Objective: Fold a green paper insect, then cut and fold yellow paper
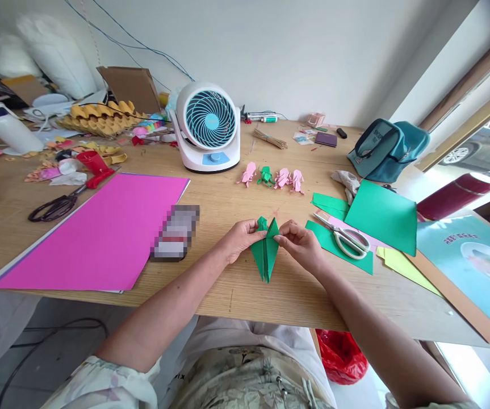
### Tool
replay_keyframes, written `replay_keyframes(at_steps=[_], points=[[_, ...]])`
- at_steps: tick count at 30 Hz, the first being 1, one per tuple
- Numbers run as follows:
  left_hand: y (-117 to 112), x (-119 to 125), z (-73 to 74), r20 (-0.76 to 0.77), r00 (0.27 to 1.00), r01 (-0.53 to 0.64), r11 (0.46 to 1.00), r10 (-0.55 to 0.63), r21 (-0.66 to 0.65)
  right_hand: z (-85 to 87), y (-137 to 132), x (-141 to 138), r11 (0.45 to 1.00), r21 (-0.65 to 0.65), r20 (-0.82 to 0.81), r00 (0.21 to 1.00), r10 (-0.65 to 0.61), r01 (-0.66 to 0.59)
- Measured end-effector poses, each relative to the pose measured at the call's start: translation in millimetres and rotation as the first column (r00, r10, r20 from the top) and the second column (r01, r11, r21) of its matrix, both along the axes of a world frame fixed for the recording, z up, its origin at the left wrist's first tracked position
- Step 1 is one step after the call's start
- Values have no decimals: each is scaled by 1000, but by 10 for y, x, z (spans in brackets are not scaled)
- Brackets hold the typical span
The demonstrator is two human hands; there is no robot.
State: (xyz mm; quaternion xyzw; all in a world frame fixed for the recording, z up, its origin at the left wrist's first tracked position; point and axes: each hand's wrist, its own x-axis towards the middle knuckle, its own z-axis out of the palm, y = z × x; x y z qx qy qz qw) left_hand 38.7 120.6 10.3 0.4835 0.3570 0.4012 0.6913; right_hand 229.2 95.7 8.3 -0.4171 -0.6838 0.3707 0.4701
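Here's the green origami piece (265, 258), centre, by the near edge of the desk (236, 295): long kite shape, tip toward the person, two flaps up top. The left hand (239, 238) & right hand (302, 245) each pinch a flap, so both grips are closed on it. Pale wood desk, white wall, window at rt. Print on the blue poster (474, 267) is too small to read.

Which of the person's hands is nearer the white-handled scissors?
Right. The right hand lies just beside the scissors; the left hand is beyond the folded green paper.
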Motion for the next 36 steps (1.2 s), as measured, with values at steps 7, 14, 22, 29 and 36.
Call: replay_keyframes(at_steps=[7,14,22,29,36], points=[[-43,16,56,-25,999,49,991,-46,121,1,6,-43,960,-281,-199,979,-49,-9],[-63,13,67,-125,991,83,966,-53,246,0,1,-55,947,-321,-240,967,-82,1],[-74,11,67,-263,965,99,934,-5,344,3,9,-75,938,-346,-270,956,-117,17],[-82,39,44,-180,984,38,966,9,255,-8,14,-78,907,-415,-315,946,-73,-68],[-78,29,68,-59,998,-12,986,22,165,75,-9,-16,901,-410,-283,959,19,-139]])
